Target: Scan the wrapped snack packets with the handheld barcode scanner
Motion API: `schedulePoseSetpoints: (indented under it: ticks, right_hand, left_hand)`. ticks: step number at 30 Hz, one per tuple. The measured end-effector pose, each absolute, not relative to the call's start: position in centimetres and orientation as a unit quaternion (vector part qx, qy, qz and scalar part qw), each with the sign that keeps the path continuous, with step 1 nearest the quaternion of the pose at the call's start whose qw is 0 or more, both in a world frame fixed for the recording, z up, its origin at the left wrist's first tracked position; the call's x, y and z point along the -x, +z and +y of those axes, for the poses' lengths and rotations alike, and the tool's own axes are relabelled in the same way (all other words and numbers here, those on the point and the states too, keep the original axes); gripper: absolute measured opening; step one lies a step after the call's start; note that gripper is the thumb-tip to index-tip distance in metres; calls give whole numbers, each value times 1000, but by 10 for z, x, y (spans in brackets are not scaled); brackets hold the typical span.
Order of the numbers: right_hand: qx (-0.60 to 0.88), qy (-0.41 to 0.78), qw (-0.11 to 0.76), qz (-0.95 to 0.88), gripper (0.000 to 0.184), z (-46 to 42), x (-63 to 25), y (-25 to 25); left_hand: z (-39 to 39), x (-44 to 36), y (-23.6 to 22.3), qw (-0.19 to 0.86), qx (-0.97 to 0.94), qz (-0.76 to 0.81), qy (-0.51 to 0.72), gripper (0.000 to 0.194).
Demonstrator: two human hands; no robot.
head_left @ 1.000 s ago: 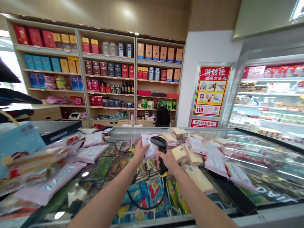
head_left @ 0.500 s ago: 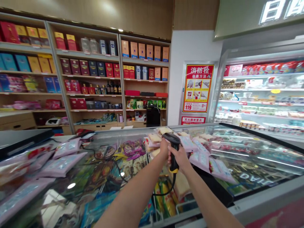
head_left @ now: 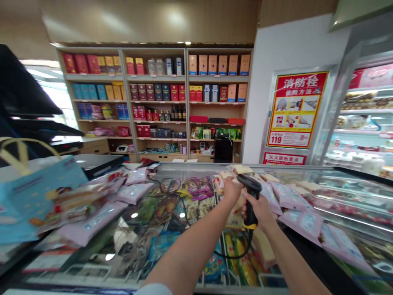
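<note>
Glass freezer top (head_left: 346, 205); right hand (head_left: 261, 213) grips scanner (head_left: 249, 205) (corded).

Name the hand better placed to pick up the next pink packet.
Left, likely: the right hand is gripping the scanner, while the left hand is clear of it, up among the packets.

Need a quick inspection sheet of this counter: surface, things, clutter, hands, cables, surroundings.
surface: glass-topped freezer, packaged goods visible beneath the glass.
things: black barcode scanner with a yellow band; cream packet by the left hand.
clutter: pink packets on both sides of the glass; blue bag at far left.
hands: right hand grips the scanner; left hand at the packet, grip unclear.
cables: black scanner cord loops down across the glass.
surroundings: wooden shelves of boxes and bottles; fire-hydrant poster; refrigerated case.
</note>
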State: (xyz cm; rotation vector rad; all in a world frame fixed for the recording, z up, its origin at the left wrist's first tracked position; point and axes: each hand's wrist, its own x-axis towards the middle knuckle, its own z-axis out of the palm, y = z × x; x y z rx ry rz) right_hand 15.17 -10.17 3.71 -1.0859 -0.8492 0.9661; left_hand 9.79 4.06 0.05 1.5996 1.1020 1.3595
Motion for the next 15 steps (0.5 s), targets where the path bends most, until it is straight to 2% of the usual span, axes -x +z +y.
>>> schedulePoseSetpoints:
  ticks: [3,6,10,15]
  right_hand:
    - [461,448,671,-371,47,-96,-125,38]
    - [460,480,640,-385,47,-91,-90,42]
    - [449,518,598,-415,43,-82,-45,47]
    - [446,540,563,-437,38,-67,-1,47]
  left_hand:
    - [47,-29,9,280,-603,524,532,25]
    - [53,54,16,220,-580,597,509,17]
    - [51,162,23,108,-545,681,478,25]
    - [37,256,34,0,-525,774,354,40]
